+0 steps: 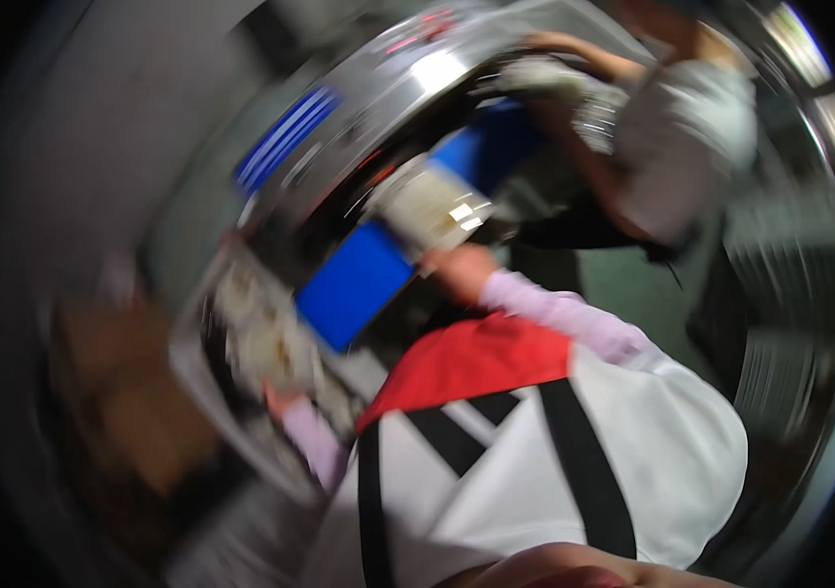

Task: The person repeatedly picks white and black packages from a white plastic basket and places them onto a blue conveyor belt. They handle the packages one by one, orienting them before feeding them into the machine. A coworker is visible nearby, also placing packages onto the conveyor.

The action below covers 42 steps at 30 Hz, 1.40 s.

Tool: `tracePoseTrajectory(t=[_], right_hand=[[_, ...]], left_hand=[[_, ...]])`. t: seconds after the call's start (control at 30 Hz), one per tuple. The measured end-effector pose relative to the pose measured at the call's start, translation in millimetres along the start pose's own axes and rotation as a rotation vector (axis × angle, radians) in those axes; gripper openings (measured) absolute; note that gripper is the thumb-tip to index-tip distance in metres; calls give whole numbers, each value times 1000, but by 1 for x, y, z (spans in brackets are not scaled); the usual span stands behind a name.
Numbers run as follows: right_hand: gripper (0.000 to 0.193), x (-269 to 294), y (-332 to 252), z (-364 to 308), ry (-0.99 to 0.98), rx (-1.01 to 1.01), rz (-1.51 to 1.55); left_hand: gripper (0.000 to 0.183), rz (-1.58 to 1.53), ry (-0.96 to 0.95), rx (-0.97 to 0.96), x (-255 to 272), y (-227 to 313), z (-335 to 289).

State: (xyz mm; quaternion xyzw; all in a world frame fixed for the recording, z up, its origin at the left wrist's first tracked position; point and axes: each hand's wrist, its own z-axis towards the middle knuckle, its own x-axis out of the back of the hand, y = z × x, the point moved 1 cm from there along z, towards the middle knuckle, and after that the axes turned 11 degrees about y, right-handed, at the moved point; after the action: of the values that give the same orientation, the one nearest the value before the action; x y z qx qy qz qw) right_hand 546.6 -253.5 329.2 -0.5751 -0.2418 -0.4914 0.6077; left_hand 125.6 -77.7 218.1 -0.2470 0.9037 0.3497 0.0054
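Observation:
Motion smears the whole picture. My right hand [465,272] is at the near corner of a clear, shiny package [432,204] with pale contents, seeming to touch it. Its fingers are too blurred to show a grip. The package lies between a blue flat panel [357,286] and a second blue panel [491,145] farther off. My left hand [280,400] reaches low into a pale crate [187,348] on the left, beside several whitish packages [266,338]. Blur hides its fingers and whether they hold anything.
A co-worker [687,147] in a light top leans over the metal work line [417,83] at the far right, arms across it. Brown cardboard boxes [133,392] stand left of the crate. Stacked ribbed pale things [780,265] are at the right.

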Motion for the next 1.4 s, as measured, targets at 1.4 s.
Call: tracePoseTrajectory(t=[1.4], right_hand=[[59,-46,-23,48,-32,441,-195]], left_hand=[[36,501,854,-786,121,-267,-298]])
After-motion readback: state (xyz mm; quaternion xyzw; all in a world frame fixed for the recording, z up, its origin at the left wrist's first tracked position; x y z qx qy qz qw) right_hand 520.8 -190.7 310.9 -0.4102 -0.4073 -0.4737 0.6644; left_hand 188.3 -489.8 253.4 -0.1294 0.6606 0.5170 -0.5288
